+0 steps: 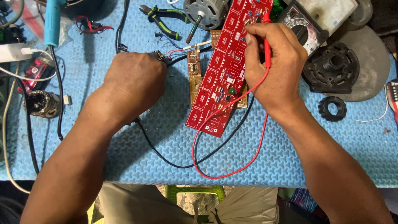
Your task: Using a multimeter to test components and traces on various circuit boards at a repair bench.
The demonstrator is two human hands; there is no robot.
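Observation:
A long red circuit board (224, 70) lies tilted on the blue foam mat (166, 137). My right hand (275, 68) grips a red test probe (267, 41), its tip down on the upper part of the board. The red lead (207, 166) loops down toward the mat's front edge. My left hand (134, 85) is closed around a black probe or clip at a small wired part (161, 56), just left of a narrow brown board (193, 74). A black lead (178, 164) runs out from under that hand.
An analog multimeter (315, 20) sits at the back right beside a black round motor housing (333, 68) and a small black gear ring (332, 108). A motor (205, 12), green-handled pliers (163, 18) and a blue soldering iron (53, 20) lie along the back.

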